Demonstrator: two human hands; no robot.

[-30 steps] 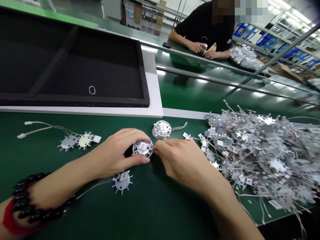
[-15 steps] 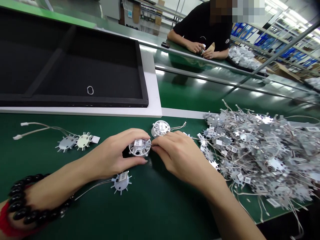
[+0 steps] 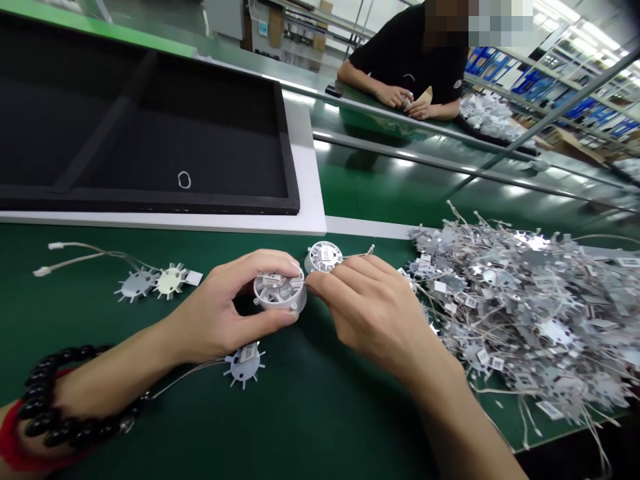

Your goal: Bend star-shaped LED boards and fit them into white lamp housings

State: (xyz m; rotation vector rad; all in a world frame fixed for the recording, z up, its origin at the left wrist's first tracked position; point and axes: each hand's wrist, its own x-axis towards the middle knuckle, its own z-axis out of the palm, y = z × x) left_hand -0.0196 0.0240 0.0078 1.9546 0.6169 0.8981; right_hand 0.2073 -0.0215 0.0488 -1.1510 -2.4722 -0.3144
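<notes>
Thumb and fingers of my left hand (image 3: 233, 303) clasp a round white plastic housing (image 3: 280, 293) by its sides, its spoked inside facing up. My right hand (image 3: 367, 300) is closed in a pinch at the housing's right rim; what its fingertips hold is hidden, perhaps a thin wire end. Just behind stands a second round housing (image 3: 324, 256) with a labelled piece inside and wires trailing right. A star-shaped metal plate (image 3: 245, 365) with a label and wires lies below my left hand. Two more star-shaped plates (image 3: 170, 281) lie to the left with white connectors.
A big heap of star-shaped plates with wires (image 3: 540, 320) covers the right of the green table (image 3: 320, 427). A black tray (image 3: 225, 147) on a white board (image 3: 310, 200) is at the back left, a small white ring (image 3: 185, 180) in it. Across the bench sits a co-worker (image 3: 405, 67).
The housing in my left hand has tilted, so more of its side wall shows. My right hand has shifted slightly right, still pinched near the rim. The view has moved a little.
</notes>
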